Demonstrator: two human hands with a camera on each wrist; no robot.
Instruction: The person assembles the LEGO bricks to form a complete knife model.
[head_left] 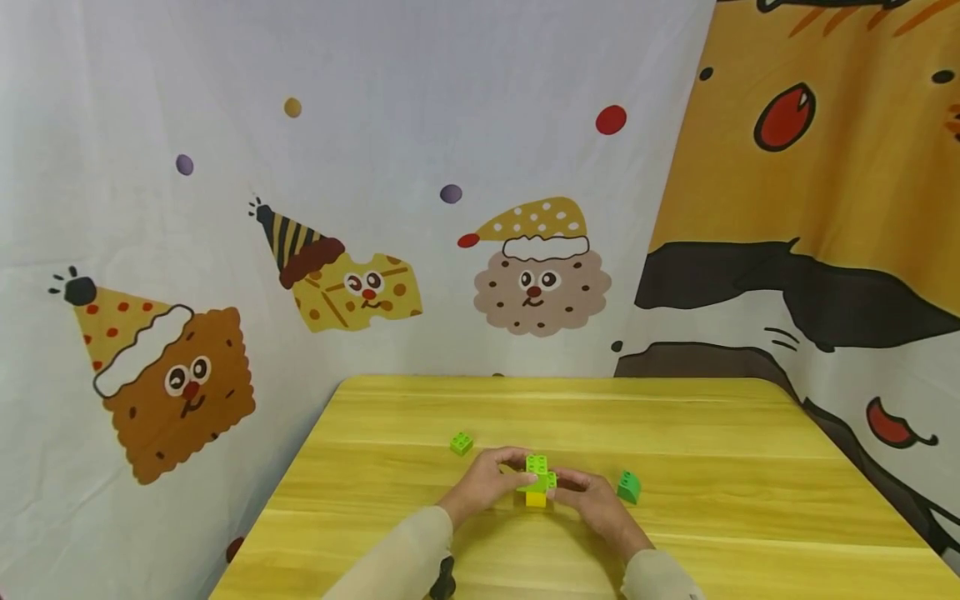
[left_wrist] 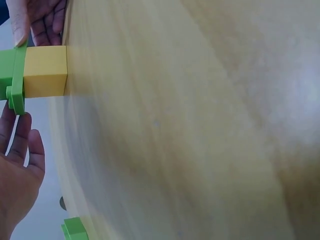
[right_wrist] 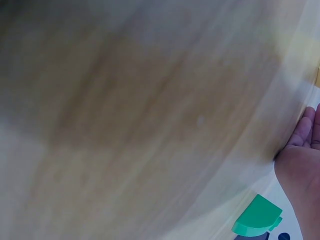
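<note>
A small stack of toy bricks is held between both hands. At its bottom is a yellow brick (head_left: 536, 500). Over that lies a wider light-green piece (left_wrist: 18, 82), topped by a light-green studded brick (head_left: 536, 463). My left hand (head_left: 486, 481) grips the green part from the left, thumb across its front. From the other side my right hand (head_left: 596, 504) pinches the right end of the wide piece. The left wrist view shows both hands at the green level. Whether the yellow brick touches the table cannot be told. In the right wrist view the stack is mostly out of frame.
On the wooden table (head_left: 720, 433), a loose light-green brick (head_left: 461, 443) lies beyond my left hand. A darker green curved brick (head_left: 628, 487) is right of my right hand. Behind the table hangs a cloth (head_left: 420, 150) printed with cartoons.
</note>
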